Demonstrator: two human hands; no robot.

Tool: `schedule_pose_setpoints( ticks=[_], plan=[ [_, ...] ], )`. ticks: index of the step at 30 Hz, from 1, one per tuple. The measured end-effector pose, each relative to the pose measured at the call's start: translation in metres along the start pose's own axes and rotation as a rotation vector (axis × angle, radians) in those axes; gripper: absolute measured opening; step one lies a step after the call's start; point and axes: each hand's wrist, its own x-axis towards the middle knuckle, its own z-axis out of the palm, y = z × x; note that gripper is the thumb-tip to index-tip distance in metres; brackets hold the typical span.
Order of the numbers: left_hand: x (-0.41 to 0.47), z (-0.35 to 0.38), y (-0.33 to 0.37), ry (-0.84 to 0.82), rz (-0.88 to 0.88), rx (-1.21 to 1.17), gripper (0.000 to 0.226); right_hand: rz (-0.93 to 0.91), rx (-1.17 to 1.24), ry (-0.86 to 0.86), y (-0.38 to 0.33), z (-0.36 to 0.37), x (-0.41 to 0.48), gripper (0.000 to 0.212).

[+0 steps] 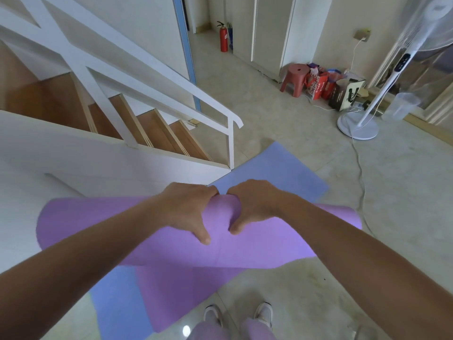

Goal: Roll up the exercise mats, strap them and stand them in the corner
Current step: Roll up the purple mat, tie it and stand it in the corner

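Note:
A purple exercise mat (245,244) is held up in front of me, its upper part curled into a loose roll and its lower end trailing down to the floor near my feet. My left hand (188,207) grips the roll's top edge just left of centre, thumb pressed on the front. My right hand (255,204) grips it right beside, thumb also on the front. A blue mat (274,168) lies flat on the floor beneath and beyond the purple one.
A white staircase with a railing (157,77) rises on the left. A standing fan (358,126) with its cable across the floor is at the right. A red stool (294,78), several bags and a fire extinguisher (223,39) stand by the far wall.

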Motion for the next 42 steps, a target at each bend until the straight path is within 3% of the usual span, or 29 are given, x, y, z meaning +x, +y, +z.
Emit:
schedule_pose_setpoints(
  ticks=[2, 5, 8, 11, 14, 17, 18, 24, 26, 28, 31, 36, 39, 42],
  plan=[
    [0.000, 0.009, 0.011, 0.160, 0.022, 0.271, 0.088, 0.029, 0.178, -0.079, 0.004, -0.006, -0.001, 0.053],
    [0.005, 0.010, 0.009, 0.191, -0.056, 0.194, 0.073, 0.017, 0.140, -0.042, 0.001, 0.000, -0.003, 0.074],
    [0.013, 0.001, -0.010, 0.104, -0.181, -0.070, 0.062, -0.072, -0.177, 0.283, -0.002, 0.025, -0.007, 0.113],
    [0.018, -0.009, -0.031, 0.105, -0.305, -0.312, 0.058, -0.045, -0.193, 0.513, -0.004, 0.042, -0.014, 0.101],
    [0.021, -0.021, -0.044, 0.175, -0.377, -0.425, 0.056, 0.210, 0.234, 0.440, -0.004, 0.045, -0.011, 0.081],
    [0.019, -0.045, -0.049, 0.329, -0.409, -0.376, 0.059, 0.434, 1.190, 0.305, -0.001, 0.024, 0.004, 0.079],
    [0.016, -0.057, -0.049, 0.386, -0.405, -0.334, 0.059, 0.441, 1.388, 0.275, 0.000, 0.015, 0.009, 0.078],
    [-0.009, -0.140, -0.033, 0.633, -0.394, -0.100, 0.063, 0.209, 1.685, 0.318, -0.012, -0.058, 0.029, 0.080],
    [-0.019, -0.166, -0.027, 0.678, -0.407, -0.116, 0.063, 0.122, 1.701, 0.351, -0.015, -0.086, 0.031, 0.094],
    [-0.032, -0.185, -0.022, 0.706, -0.410, -0.198, 0.063, 0.042, 1.686, 0.395, -0.016, -0.108, 0.030, 0.095],
    [-0.047, -0.186, -0.022, 0.660, -0.378, -0.499, 0.063, -0.045, 1.669, 0.427, -0.020, -0.126, 0.021, 0.084],
    [-0.052, -0.131, -0.030, 0.512, -0.173, -1.138, 0.064, -0.078, 1.625, 0.471, -0.039, -0.124, 0.008, 0.064],
    [-0.055, -0.082, -0.030, 0.383, -0.046, -1.373, 0.043, 0.022, 1.653, 0.495, -0.059, -0.103, 0.010, 0.065],
    [-0.051, -0.023, -0.031, 0.168, 0.067, -1.539, 0.041, 0.241, 1.630, 0.568, -0.080, -0.070, 0.024, 0.076]
  ],
)
